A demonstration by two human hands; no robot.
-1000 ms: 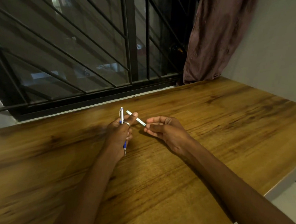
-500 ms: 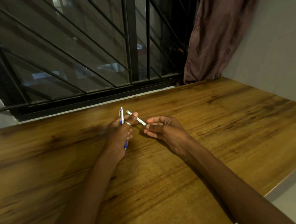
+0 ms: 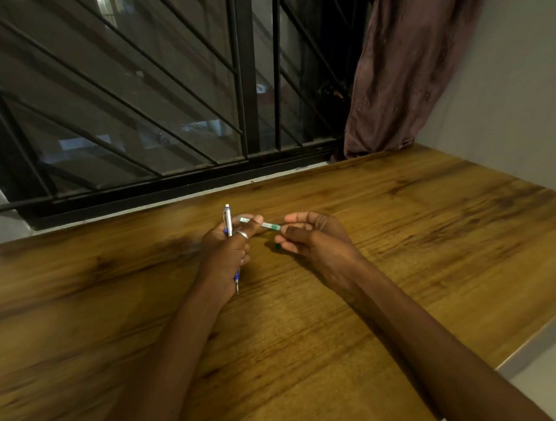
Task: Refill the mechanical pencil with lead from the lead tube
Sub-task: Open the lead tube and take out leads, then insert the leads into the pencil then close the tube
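Observation:
My left hand [image 3: 228, 250] grips a blue and silver mechanical pencil [image 3: 228, 220] upright, tip down near the wooden desk [image 3: 402, 235]. Its thumb and forefinger also pinch one end of a thin clear lead tube [image 3: 266, 224] with a green label. The tube lies nearly level between both hands. My right hand [image 3: 314, 237] pinches the tube's other end with thumb and forefinger. A small dark green piece [image 3: 277, 246] shows under the right fingers; whether it is the tube's cap I cannot tell.
A barred black window [image 3: 166, 103] runs along the desk's far edge. A brown curtain [image 3: 407, 59] hangs at the back right beside a grey wall. The desk's right edge [image 3: 538, 341] drops off near my right forearm.
The lead tube has swung from tilted to nearly level. My right hand has shifted slightly right along it, and a small dark green piece now shows below its fingers.

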